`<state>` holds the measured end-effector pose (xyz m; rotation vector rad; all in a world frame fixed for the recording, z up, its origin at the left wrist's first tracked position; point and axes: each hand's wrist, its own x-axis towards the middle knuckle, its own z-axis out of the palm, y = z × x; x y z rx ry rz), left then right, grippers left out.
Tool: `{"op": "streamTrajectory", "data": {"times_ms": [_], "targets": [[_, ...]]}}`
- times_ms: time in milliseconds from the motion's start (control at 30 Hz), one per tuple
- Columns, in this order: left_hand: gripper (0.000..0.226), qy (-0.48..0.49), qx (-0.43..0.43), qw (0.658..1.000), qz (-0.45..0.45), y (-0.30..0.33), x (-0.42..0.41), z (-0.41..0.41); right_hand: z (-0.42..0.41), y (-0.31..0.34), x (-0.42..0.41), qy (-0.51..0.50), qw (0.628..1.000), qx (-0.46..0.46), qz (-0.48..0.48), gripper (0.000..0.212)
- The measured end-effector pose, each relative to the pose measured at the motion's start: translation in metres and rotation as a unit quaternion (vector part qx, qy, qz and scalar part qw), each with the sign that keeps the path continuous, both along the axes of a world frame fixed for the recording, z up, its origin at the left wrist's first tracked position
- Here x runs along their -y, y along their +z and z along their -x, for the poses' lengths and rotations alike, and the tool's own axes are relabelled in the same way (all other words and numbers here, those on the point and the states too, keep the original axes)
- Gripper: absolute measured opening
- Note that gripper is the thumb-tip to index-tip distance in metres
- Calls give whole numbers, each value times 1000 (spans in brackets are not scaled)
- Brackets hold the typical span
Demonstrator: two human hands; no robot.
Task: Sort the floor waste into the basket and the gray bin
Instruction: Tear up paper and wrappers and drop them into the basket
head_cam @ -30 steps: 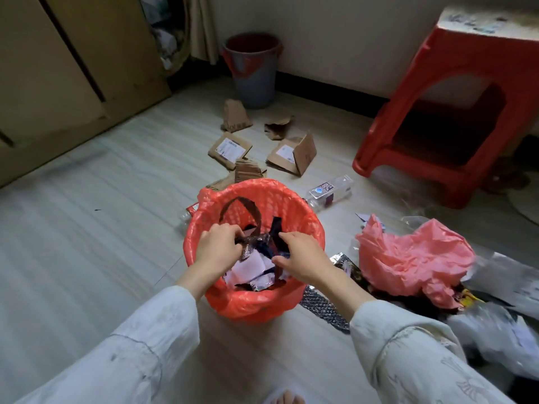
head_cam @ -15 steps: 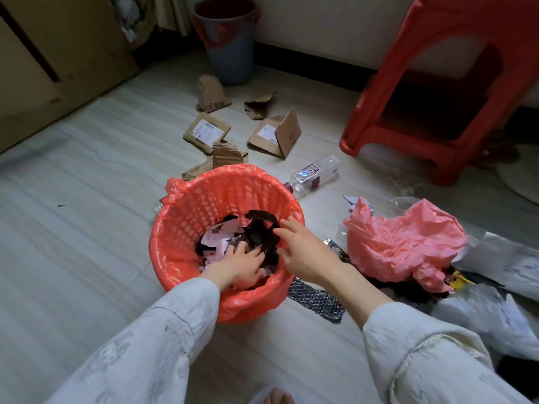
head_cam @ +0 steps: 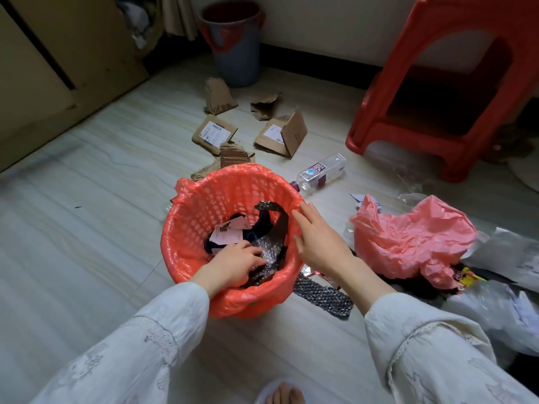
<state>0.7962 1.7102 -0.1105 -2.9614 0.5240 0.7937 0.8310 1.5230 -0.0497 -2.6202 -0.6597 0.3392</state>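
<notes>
Left hand reaches inside the round orange-lined plastic basket, fingers pressed flat on crumpled dark bubble wrap. Right hand hovers spread and empty over the basket's right rim. The gray plastic bin stands well beyond the basket

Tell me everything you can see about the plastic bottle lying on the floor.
The plastic bottle is clear, square-sided and looks empty. It lies on its side on the pale floor, with a blue and white label facing up and a dark cap pointing toward the orange basket. It sits between the basket and the red stool. Neither hand touches it.
</notes>
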Motion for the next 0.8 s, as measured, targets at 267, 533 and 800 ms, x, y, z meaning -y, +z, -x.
{"op": "streamTrajectory", "data": {"times_ms": [267,533,800], "targets": [[69,39,-118,992,-34,-6,3,-5,3,4,2,20,998,-39,44,51],[41,93,50,984,141,53,7,17,16,26,11,37,993,-54,94,50],[34,25,140,958,248,119,93,36,48,80,88,22,984,-71,161,47]]}}
